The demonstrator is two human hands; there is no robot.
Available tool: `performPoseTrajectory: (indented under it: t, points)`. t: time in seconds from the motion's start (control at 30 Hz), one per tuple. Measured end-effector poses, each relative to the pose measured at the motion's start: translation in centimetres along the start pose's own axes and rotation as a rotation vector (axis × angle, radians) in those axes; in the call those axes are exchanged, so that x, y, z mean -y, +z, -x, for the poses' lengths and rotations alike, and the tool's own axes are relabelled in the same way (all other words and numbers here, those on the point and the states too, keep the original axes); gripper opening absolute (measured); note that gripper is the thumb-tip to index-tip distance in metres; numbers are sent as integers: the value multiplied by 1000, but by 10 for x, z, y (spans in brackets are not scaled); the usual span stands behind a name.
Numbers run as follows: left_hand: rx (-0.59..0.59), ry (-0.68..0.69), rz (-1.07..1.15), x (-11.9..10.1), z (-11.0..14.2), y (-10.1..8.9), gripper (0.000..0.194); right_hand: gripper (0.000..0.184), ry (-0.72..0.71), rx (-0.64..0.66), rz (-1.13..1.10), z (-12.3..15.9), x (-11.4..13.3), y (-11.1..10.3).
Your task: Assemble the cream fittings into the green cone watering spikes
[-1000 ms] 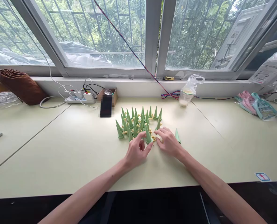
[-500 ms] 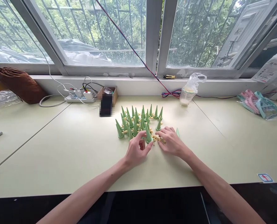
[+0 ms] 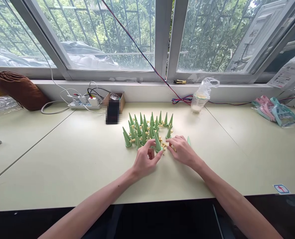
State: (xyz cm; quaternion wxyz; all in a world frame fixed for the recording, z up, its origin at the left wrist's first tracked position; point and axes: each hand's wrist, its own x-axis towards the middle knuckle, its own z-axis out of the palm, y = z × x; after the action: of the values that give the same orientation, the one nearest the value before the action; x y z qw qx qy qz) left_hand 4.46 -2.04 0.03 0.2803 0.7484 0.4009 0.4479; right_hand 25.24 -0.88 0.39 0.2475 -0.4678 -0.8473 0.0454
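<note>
Green cone [image 3: 157,143]: how is it held?

The left hand [image 3: 145,161] pinches it roughly upright, forefinger and thumb narrowed around its base.

And the right hand [image 3: 183,152]?

Its fingers are slightly parted beside small yellow pieces [image 3: 164,145]; whether it grips one is hidden.

Where does the cone sit?

At the left hand's fingertips, on the worktop [image 3: 75,166], about midway between front and back edges.
</note>
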Motion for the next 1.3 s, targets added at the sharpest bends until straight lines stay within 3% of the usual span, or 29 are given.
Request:
performPoseTrajectory:
  t: [0.3,0.5,0.67,0.83,1.3]
  points:
    - [6,-7,-11,2,1,0,32,25,-4,-43,-28,-1,-6,7]
    - [12,3,5,2,0,0,31,16,15,-175,-108,-1,-8,-9]
    - [17,6,11,1,1,1,31,13,-36,-19,-77,4,-15,-23]
    - [17,12,-2,1,1,1,30,10,-43,103,-25,6,-13,-24]
    - [20,19,-23,-2,0,0,29,12,-48,162,69,3,-7,-5]
